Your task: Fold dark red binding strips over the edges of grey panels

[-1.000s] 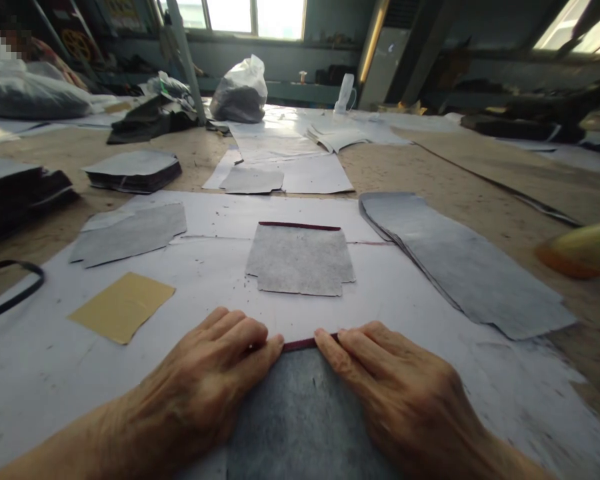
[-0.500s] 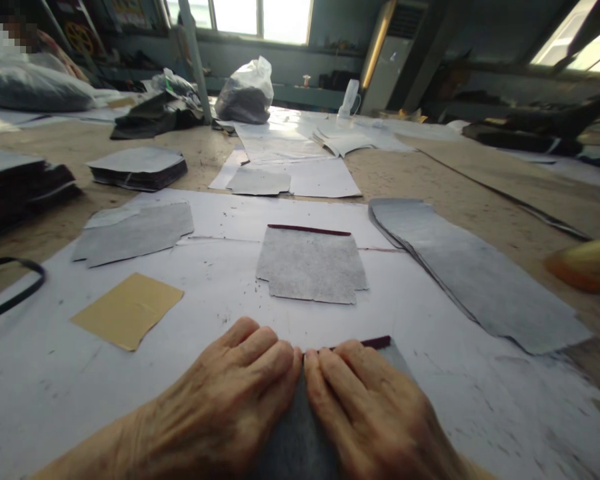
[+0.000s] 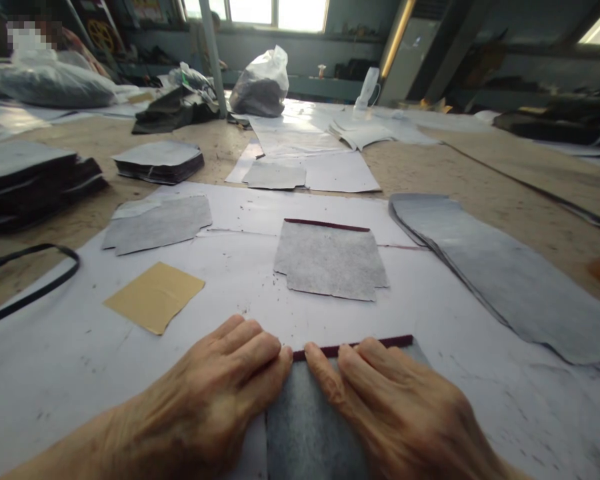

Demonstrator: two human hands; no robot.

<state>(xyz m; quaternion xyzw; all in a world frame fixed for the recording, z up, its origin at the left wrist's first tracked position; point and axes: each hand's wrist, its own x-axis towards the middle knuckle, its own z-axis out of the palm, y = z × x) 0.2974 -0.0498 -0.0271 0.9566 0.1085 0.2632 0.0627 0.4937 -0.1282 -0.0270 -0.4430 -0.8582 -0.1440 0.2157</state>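
pressing down flat with both hands here, left hand (image 3: 220, 393) and right hand (image 3: 380, 407) side by side on a dark grey cut piece (image 3: 305, 433) lying on the white paper (image 3: 55, 373) that covers the desk (image 3: 505, 193). the fingers of both hands are stretched out and flat, not curled round anything, fingertips almost touching each other right at the piece's far edge.

that far edge has a maroon folded strip (image 3: 375, 344) along it. to the right of the right-hand fingers the strip looks turned over and lying neat. under the fingertips i can't tell how well it's stuck, and the bit under the left hand is hidden. so my guess: the fold is mostly laid, and the pressing along the left part is what's left.

orientation: the maroon edge runs left to right across the view, tilted slightly up on the right, and faces away from the person. the piece's near end runs under the wrists and out of frame, so i can't tell its long axis.

just beyond the fingertips sits a lighter grey piece (image 3: 330, 261) with the same maroon edge already folded. off to the left of the left hand there's a tan square (image 3: 154, 296), and well to the right a long grey stack (image 3: 505, 273).
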